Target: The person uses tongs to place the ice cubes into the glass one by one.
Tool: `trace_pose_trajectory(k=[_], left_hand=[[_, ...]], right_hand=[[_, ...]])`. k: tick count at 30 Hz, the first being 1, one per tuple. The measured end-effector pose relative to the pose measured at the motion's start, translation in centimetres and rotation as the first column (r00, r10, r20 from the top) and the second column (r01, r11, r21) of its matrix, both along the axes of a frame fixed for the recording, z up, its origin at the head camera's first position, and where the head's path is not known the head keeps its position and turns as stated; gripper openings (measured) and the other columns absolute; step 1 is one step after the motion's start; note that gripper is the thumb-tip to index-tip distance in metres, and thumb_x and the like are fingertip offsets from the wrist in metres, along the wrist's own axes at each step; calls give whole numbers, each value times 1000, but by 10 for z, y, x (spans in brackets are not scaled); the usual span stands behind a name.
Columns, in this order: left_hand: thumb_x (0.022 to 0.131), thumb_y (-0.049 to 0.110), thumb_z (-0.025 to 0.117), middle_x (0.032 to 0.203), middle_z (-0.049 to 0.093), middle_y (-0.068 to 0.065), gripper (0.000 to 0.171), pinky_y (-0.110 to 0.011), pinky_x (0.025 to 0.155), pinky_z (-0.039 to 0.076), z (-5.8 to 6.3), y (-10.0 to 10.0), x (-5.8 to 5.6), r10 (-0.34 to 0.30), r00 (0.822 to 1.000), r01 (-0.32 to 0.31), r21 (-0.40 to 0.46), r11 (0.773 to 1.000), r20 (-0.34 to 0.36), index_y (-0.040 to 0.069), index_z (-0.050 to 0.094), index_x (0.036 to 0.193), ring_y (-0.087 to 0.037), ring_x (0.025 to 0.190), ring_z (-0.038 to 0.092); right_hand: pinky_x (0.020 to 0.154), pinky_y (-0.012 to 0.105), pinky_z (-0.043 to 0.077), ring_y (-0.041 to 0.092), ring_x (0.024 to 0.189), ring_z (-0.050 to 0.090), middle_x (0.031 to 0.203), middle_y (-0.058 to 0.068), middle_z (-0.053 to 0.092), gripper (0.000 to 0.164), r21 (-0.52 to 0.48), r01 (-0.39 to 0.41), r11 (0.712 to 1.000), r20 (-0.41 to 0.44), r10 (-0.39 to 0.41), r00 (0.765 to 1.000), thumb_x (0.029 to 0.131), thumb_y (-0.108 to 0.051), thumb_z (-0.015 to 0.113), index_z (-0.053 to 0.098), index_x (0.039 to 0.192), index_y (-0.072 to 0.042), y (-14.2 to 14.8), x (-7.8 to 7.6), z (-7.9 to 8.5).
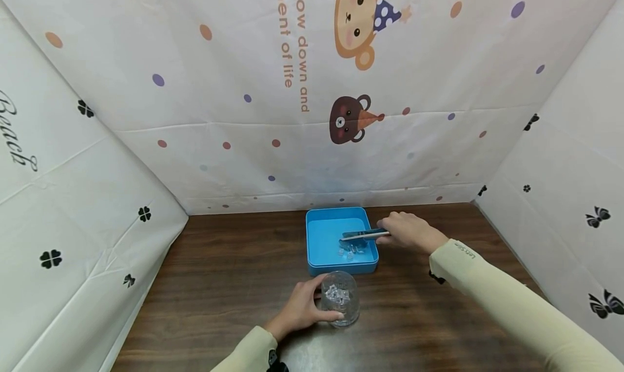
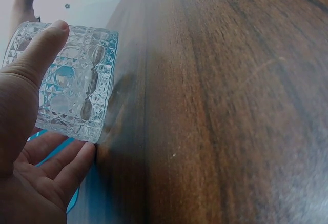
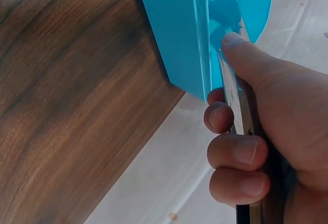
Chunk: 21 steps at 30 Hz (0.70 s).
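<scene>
My left hand (image 1: 303, 305) holds a clear cut-glass tumbler (image 2: 77, 80) on the tabletop, thumb on its near side and fingers on the far side. Several small clear ice-like cubes (image 1: 337, 294) lie inside it. My right hand (image 1: 407, 231) grips a pair of metal tongs (image 1: 365, 234), whose tips reach down into a light blue square tray (image 1: 322, 226). Loose clear cubes (image 1: 348, 254) sit in the tray's front right part, just below the tongs. Whether the tips pinch a cube cannot be told. In the right wrist view, curled fingers (image 3: 238, 152) wrap the tongs' handles.
A dark brown wooden table (image 1: 234, 263) bears the tray near its back edge, with the tumbler just in front. White printed cloth (image 1: 244, 161) rises behind it, and more cloth stands at the left (image 1: 97, 215) and right.
</scene>
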<state>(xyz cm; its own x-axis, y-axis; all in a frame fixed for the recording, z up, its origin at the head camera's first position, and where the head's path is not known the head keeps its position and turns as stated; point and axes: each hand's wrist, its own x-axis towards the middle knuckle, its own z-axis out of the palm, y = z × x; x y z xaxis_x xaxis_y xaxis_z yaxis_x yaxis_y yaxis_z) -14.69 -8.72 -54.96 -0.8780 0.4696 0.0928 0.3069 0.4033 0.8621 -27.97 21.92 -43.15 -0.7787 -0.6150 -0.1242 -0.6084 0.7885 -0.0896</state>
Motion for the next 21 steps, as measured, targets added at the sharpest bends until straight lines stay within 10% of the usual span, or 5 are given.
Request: trace_pose_trajectory(k=[21], left_hand=[[80,47,88,127,67,-3,83,-24,88,57,0,1,-1,-5,1000,5,0,1000,-11,12,53,147,-11,109,68]], right_hand=[[56,27,46,12,64,50,81,2,66,23,-49,6,999,57,-3,998,96,-28,75,76,109,-9,0,0,-5]])
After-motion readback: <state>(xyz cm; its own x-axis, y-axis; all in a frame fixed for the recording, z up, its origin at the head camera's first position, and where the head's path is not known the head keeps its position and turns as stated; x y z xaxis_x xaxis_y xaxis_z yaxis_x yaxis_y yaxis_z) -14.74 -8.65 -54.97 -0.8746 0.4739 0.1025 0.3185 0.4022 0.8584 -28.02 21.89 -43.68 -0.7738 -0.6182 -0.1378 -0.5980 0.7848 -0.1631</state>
